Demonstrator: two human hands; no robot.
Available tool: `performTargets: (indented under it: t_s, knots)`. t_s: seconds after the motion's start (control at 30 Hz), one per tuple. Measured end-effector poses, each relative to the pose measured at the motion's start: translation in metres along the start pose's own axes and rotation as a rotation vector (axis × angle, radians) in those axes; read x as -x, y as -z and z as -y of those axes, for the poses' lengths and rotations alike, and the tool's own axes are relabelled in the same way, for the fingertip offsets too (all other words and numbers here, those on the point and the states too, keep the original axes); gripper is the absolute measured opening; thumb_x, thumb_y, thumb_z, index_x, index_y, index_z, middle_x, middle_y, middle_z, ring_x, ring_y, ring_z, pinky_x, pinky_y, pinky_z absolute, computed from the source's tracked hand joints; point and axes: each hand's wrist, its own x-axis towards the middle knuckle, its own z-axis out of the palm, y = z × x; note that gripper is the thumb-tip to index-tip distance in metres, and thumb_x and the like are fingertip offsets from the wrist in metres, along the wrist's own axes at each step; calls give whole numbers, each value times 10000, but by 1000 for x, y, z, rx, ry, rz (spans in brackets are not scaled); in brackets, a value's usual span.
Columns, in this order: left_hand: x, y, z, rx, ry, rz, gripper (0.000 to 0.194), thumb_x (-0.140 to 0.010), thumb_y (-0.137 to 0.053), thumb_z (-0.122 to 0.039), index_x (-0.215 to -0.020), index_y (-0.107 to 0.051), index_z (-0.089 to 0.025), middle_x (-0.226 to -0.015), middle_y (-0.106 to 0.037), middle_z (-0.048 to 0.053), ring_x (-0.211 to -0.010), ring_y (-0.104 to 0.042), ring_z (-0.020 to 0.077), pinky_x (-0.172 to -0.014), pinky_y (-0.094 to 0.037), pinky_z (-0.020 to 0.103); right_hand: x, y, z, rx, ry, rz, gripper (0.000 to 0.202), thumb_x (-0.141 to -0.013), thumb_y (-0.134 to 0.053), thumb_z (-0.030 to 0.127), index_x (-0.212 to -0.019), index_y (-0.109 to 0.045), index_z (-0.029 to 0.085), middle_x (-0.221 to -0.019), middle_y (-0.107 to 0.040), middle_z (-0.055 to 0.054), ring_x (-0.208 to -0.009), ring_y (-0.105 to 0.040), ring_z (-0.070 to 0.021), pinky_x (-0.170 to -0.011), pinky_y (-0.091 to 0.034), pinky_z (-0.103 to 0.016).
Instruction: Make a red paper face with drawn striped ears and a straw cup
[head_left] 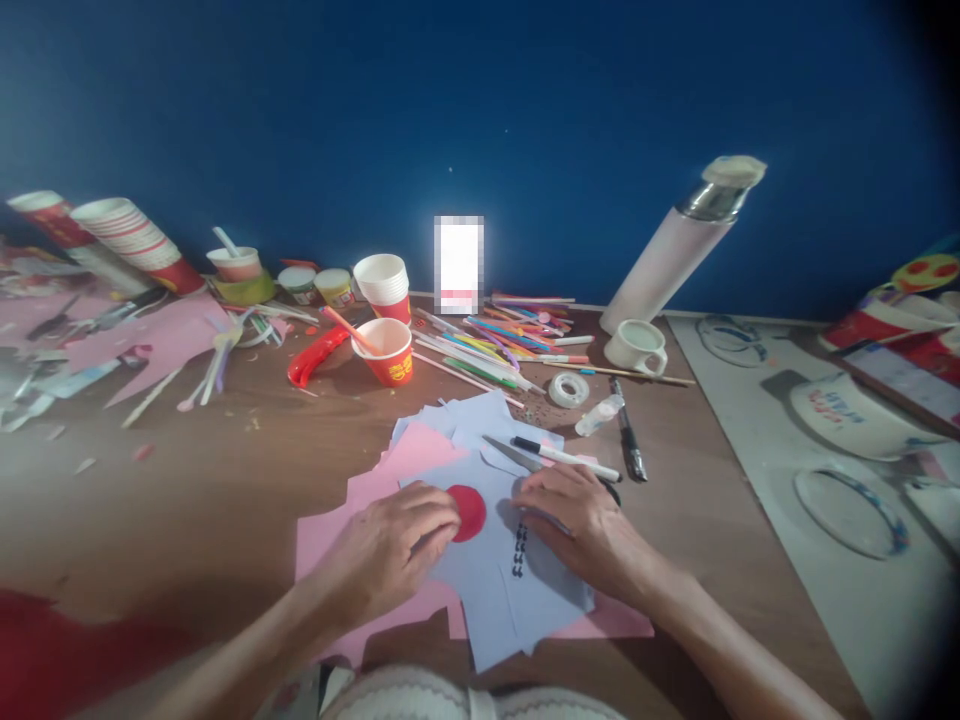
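Observation:
My left hand (411, 538) is closed at the left edge of a red disc (469, 514), its fingertips touching or gripping it. The disc lies over light blue paper (491, 610). My right hand (574, 515) rests on the blue paper with fingers bent, beside a strip of small black shapes (518, 552); whether it holds anything is hidden. Scissors (510, 452) and a capped white pen (566, 458) lie just beyond my right hand. Pink paper (330, 530) spreads beneath the blue sheets.
Behind the papers are a red cup (386, 352), a pile of coloured sticks (510, 340), a tape roll (568, 390) and a small bottle (600, 415). A mug (636, 346) and a tall flask (675, 250) stand at right. Paper scraps (150, 340) lie left.

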Motion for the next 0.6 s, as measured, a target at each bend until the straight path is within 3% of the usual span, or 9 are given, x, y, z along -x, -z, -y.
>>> performTargets:
  t_s: [0.17, 0.33, 0.6]
  knots:
    - [2, -4, 3, 12, 18, -20, 174, -917, -446, -176, -949, -613, -214, -953, -636, 38, -850, -570, 146, -768, -453, 254, 3, -3, 2, 62, -42, 66, 172, -858, -556, 203, -995, -646, 254, -947, -637, -34, -962, -552, -226, -919, -368, -418]
    - [3, -4, 3, 24, 34, -8, 177, -923, -442, -185, -945, -615, -215, -943, -634, 34, -838, -570, 140, -761, -456, 250, 3, -4, 1, 116, -29, 80, 134, -866, -506, 161, -806, -617, 209, -847, -619, -34, -884, -550, -208, -888, -376, -408]
    - [1, -9, -3, 108, 77, -6, 175, -917, -449, -194, -907, -624, -199, -872, -634, 37, -778, -574, 136, -704, -467, 239, 0, 6, 5, -227, -124, 36, 95, -876, -501, 156, -812, -543, 213, -828, -619, 4, -813, -551, -157, -938, -347, -381]
